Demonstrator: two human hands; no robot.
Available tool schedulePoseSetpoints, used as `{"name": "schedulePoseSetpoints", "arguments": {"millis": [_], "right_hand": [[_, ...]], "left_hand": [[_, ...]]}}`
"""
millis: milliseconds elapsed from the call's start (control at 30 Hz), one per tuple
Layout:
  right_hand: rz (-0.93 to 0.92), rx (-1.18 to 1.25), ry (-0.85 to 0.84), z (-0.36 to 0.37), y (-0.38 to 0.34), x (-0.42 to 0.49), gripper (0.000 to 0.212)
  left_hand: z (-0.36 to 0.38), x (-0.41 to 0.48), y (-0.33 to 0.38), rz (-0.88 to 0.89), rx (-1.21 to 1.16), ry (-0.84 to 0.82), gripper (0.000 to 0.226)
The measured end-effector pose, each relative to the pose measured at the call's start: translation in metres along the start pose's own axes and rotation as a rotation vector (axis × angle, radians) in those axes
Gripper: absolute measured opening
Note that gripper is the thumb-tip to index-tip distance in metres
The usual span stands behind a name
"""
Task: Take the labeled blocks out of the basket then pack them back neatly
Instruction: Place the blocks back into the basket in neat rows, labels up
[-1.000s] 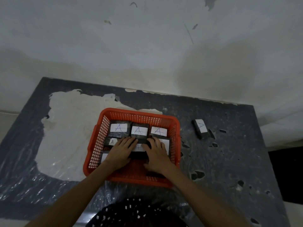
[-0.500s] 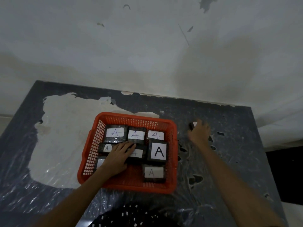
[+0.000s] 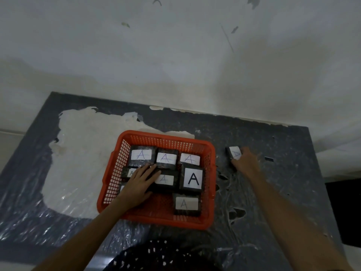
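Last block (image 3: 233, 154) lies on tabletop (image 3: 283, 182), right of basket (image 3: 156, 220), long axis pointing away. Right hand (image 3: 245, 162) nearer, fingers curling on it, closure unclear. Left hand (image 3: 139, 182) flat, spread on packed blocks (image 3: 192, 178).

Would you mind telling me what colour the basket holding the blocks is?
The basket is orange-red, seen in the head view.
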State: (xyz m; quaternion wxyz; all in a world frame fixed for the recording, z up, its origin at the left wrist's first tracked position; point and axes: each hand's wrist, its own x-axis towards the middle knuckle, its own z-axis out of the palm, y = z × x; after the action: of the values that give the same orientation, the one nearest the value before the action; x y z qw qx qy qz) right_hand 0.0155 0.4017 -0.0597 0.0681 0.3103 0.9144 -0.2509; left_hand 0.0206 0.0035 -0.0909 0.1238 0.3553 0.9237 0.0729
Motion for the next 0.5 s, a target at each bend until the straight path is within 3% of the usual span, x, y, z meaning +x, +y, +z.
{"name": "schedulePoseSetpoints", "arguments": {"millis": [300,500], "right_hand": [[-0.013,-0.017,0.011,0.011,0.005,-0.010,0.068],[-0.071,0.250,0.177,-0.011,-0.025,-0.031,0.046]], "left_hand": [[-0.001,-0.012,-0.002,-0.082,-0.041,0.010,0.087],[-0.005,-0.014,-0.001,-0.163,-0.116,0.056,0.079]]}}
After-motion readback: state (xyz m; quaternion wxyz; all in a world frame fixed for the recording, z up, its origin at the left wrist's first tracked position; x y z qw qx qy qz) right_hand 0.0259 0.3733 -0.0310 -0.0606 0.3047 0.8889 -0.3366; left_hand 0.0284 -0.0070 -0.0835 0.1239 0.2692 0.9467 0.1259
